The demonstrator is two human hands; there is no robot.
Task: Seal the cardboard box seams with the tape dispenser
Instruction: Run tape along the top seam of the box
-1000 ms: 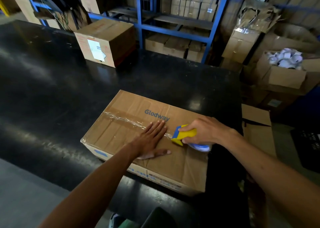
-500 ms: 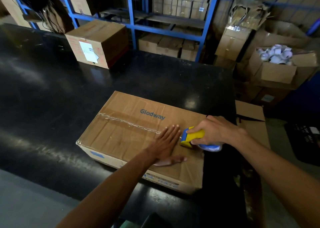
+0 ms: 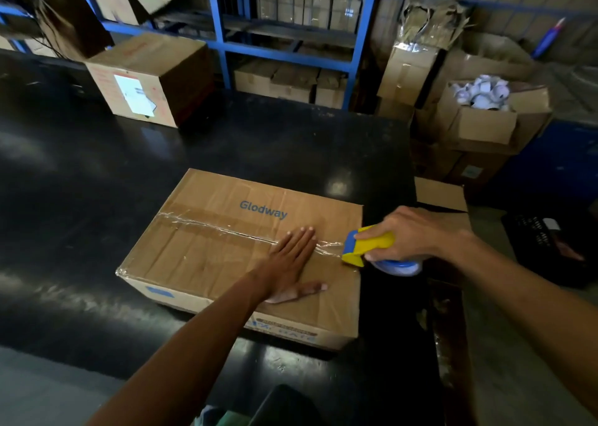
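A flat cardboard box [image 3: 207,251] printed "Glodway" lies on the black table [image 3: 97,173]. Clear tape [image 3: 210,226] runs along its centre seam from the left edge towards the right. My left hand [image 3: 291,264] lies flat on the box top with fingers spread, pressing on the tape near the right end. My right hand [image 3: 411,234] grips the yellow and blue tape dispenser [image 3: 365,247], which sits at the box's right edge with a wrinkled strip of tape stretched back to my left fingertips. The tape roll shows pale blue under my right hand.
Another closed cardboard box [image 3: 145,76] with a white label stands at the table's far left. Blue shelving [image 3: 223,37] with cartons runs behind the table. To the right are stacked boxes, one open box [image 3: 482,115] of white items, and a carton flap [image 3: 440,196] beside the table edge.
My right hand has drawn the dispenser rightwards along the seam to the box's right edge. My left hand has slid right behind it, staying flat on the tape.
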